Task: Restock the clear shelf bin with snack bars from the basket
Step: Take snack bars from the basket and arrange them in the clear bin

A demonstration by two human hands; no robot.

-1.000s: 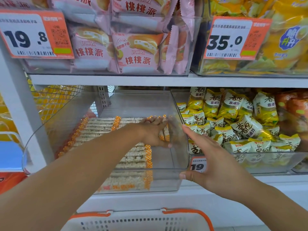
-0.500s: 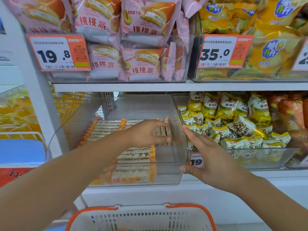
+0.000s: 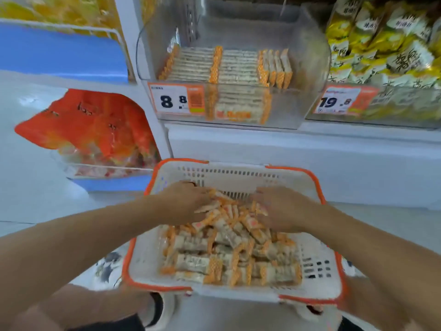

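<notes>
- The left hand is inside the basket, at the far left part of it, palm down on the pile of snack bars. Its fingers curl into the top bars, but the picture is blurred, so it is not possible to tell if they really hold a bar.
- The right hand is also in the basket, at the far right part of the pile, palm down with the fingers bent among the bars. If it grips one, it cannot be told.
- The two hands are near each other, with some loose bars between them.
- The basket is white with an orange rim and stands low in front of the shelf. The bars in it lie mixed in many directions; they have pale wrappers with orange ends.
- The clear shelf bin stands at the front edge of the shelf, above and behind the basket. Inside, bars lie flat in two neat rows at the left and middle, and a few bars stand on edge at the right of these rows. The right part of the bin has no bars.
- A price label showing 8.8 is on the front left of the bin.
- Right of the bin is another bin with yellow snack bags.
- At the left, on a lower level, red packets lie in a tray.
</notes>
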